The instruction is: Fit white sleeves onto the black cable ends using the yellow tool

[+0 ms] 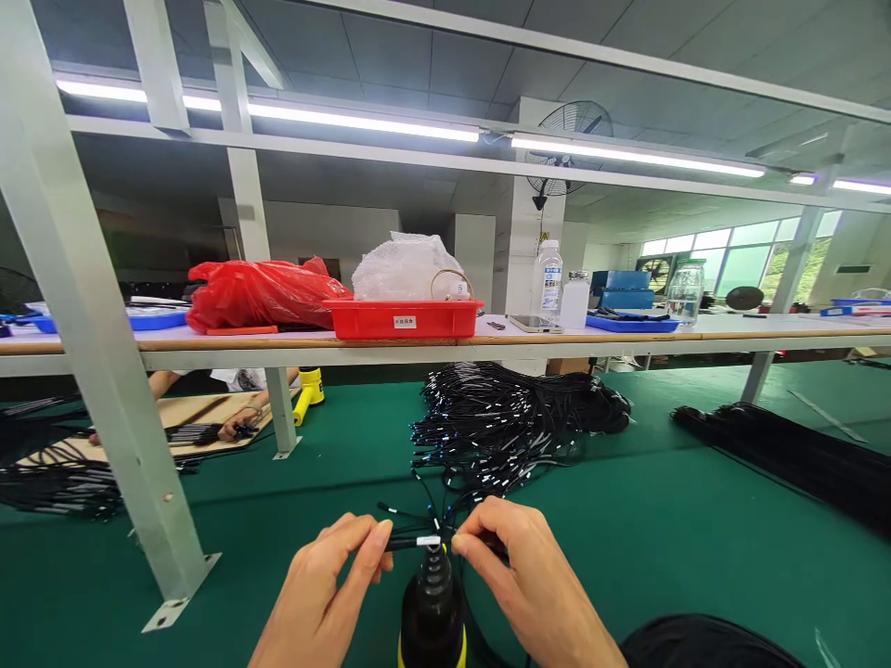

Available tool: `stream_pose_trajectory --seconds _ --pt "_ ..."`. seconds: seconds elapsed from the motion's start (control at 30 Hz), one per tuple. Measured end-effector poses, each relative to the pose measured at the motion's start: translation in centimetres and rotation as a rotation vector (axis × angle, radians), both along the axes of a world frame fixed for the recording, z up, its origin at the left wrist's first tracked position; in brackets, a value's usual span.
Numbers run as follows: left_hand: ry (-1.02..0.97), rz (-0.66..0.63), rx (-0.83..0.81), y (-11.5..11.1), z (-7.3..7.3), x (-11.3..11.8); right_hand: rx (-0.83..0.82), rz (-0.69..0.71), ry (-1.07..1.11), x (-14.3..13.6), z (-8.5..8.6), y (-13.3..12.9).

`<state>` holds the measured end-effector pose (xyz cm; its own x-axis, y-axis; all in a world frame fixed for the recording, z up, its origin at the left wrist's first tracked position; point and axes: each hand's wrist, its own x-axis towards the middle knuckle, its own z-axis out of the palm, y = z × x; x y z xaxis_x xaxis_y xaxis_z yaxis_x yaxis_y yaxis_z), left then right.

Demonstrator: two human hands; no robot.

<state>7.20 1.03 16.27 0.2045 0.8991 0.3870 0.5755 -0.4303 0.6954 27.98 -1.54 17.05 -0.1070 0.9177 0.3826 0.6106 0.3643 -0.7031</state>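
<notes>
Pinching the black cable point(399, 544) in the left hand point(327, 584), beside its white label point(428, 540). Pinching also with the right hand point(533, 575), just past the label, likely on the same cable; hard to tell for sure.

To do this well, probably best to keep the label flat and still between the fingers, close by the tip of the black tool point(432, 603). Turn slowly, to treat all sides the same. Keep skin off the tip, perhaps hot.

Now count. Between the fingers: one cable, one label. Below: one black tool. Beyond, on the green table point(334, 473): one big pile of cables point(515, 408), too many to count. Far right: one long bunch point(786, 455). Near right: one dark coil point(703, 645). High beyond: one red box point(404, 321), one red bag point(261, 292).
</notes>
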Motion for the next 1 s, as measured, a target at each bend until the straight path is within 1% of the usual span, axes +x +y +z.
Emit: stream_pose_trajectory --seconds 0.17,0.4,0.5,0.63,0.8,0.93,1.0 --pt "0.023 -0.009 -0.029 -0.06 0.32 -0.13 0.021 0.007 0.014 -0.29 -0.30 0.10" --pt "0.030 0.011 -0.009 -0.45 0.53 0.01 0.030 0.010 0.119 -0.55 -0.28 0.28" --pt "0.039 0.009 0.011 -0.42 0.59 0.15 0.027 0.001 0.089 -0.52 -0.37 0.26" --pt "0.079 0.041 0.042 -0.29 0.56 0.36 0.002 -0.011 -0.007 -0.52 -0.32 0.11" --pt "0.113 0.044 0.032 -0.36 0.60 0.54 0.009 0.010 -0.002 -0.52 -0.29 -0.02" --pt "0.054 0.047 0.057 -0.43 0.64 0.44 0.023 0.003 0.089 -0.46 -0.50 0.25" --pt "-0.001 0.090 0.081 -0.63 0.76 0.33 0.023 -0.010 0.170 -0.30 -0.73 0.63"
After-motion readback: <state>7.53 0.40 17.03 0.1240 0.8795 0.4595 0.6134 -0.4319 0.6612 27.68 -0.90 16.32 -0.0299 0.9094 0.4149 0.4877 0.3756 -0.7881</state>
